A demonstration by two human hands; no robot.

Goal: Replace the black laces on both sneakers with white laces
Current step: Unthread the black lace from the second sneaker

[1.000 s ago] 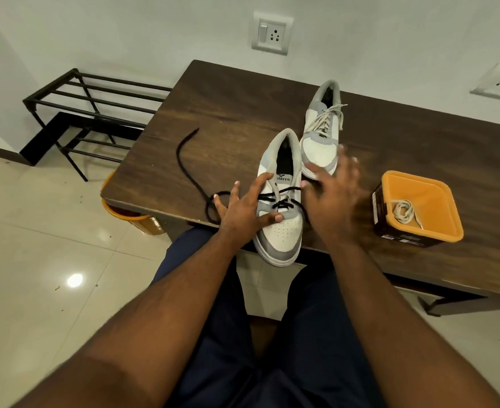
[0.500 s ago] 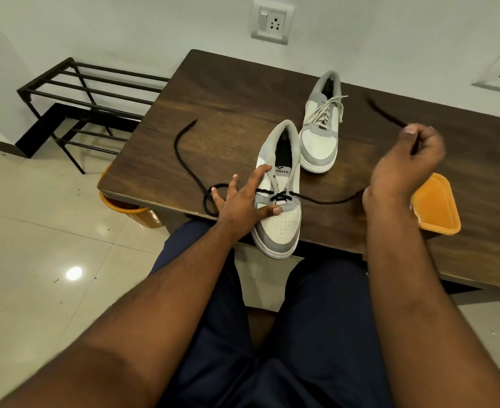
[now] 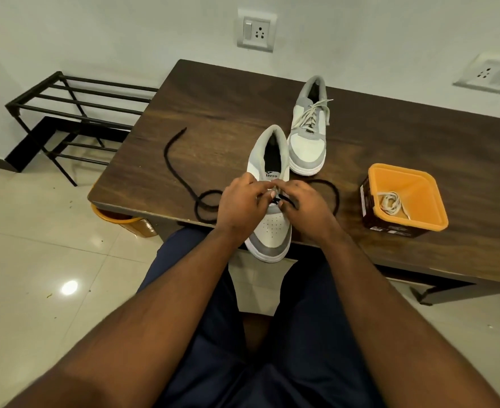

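Near white-and-grey leather sneaker at front edge of dark wood counter, toe toward person; black cord lace left only in lowest eyelets, loose ends trailing both sides

Left hand grip: fingers curled at eyelet row, seems to pinch lace; right hand grip: pinching black lace at crossing

Far sneaker already white-laced; spare white lace coiled in orange plastic tub

Lace judged light, limp, snag-prone: take close to eyelet, pull straight
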